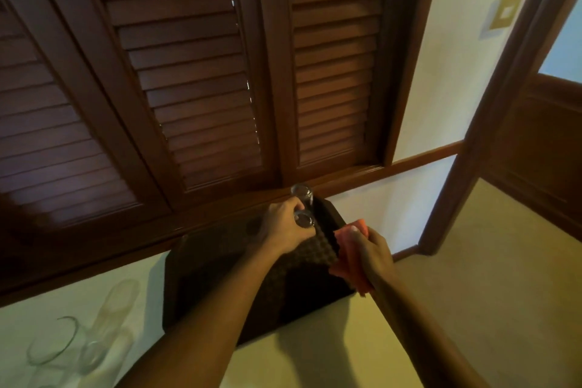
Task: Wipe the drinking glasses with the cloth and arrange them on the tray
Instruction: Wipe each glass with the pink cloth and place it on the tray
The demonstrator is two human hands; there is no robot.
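Note:
A dark woven tray (220, 280) lies on the pale counter. At its far right corner my left hand (282, 225) grips a small clear glass (304, 219), held low over the tray. A second clear glass (301, 193) stands just behind it in the same corner. My right hand (368, 253) hovers at the tray's right edge, closed on a folded orange cloth (348, 238). At the lower left of the counter stand several more clear glasses (104, 334), one tall, one wide and bowl-shaped.
Dark wooden louvred shutters (201, 79) rise directly behind the counter. A wooden door frame (491, 123) and an open doorway are on the right, with a light switch plate (504, 11) on the white wall.

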